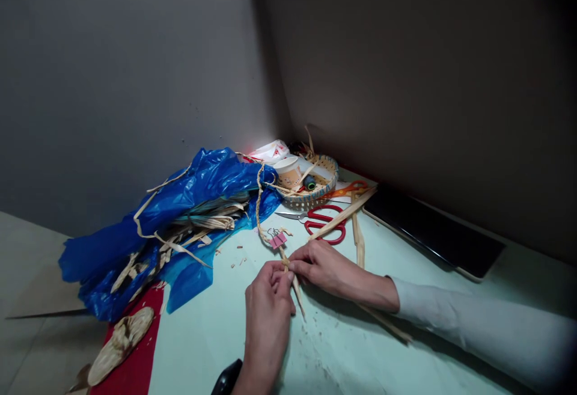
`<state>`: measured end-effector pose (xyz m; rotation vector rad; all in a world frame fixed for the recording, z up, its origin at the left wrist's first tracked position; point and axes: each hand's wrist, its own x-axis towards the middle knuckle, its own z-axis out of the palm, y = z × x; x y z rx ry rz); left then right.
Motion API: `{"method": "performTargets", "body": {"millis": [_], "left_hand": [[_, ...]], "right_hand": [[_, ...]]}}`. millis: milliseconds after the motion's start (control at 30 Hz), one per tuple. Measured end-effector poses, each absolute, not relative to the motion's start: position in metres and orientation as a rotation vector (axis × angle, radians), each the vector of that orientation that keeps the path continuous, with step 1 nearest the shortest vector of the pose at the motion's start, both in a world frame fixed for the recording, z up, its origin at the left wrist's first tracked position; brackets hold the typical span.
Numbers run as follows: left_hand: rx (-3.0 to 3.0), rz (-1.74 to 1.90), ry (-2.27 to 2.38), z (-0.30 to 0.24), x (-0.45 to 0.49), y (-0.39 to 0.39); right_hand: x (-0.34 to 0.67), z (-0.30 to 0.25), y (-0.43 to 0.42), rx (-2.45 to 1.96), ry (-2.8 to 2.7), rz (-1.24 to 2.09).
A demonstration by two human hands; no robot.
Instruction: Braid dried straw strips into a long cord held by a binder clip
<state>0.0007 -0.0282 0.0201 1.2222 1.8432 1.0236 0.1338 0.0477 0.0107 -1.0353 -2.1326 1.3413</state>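
Note:
A braided cord point(258, 202) of dry straw-coloured strips runs down from the basket area to a pink binder clip point(278, 240), which grips it on the table. Just below the clip, my left hand point(269, 296) pinches the braid's working end between thumb and fingers. My right hand point(322, 266) closes on the same spot from the right, its fingertips nearly meeting the left ones. Loose strip ends point(297, 296) stick out below the fingers. A long pale strip point(342, 214) slants up and right from behind my right hand. The exact crossing of the strips is partly hidden by the fingers.
Red-handled scissors point(325, 225) lie beyond my right hand, with orange-handled scissors point(351, 189) behind. A woven basket point(331, 178) holds a paper cup point(288, 172) and a thread spool point(309, 183). A black tablet point(433, 229) lies right; a blue plastic bag point(180, 196) with dry strips, left. A straw-coloured slipper point(121, 344) sits front left.

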Motion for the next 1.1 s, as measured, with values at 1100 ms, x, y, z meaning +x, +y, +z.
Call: {"method": "performTargets", "body": {"millis": [1100], "left_hand": [[1.383, 1.085, 1.926, 0.038, -0.003, -0.031]], "right_hand": [[0.144, 0.022, 0.044, -0.762, -1.37, 2.102]]}}
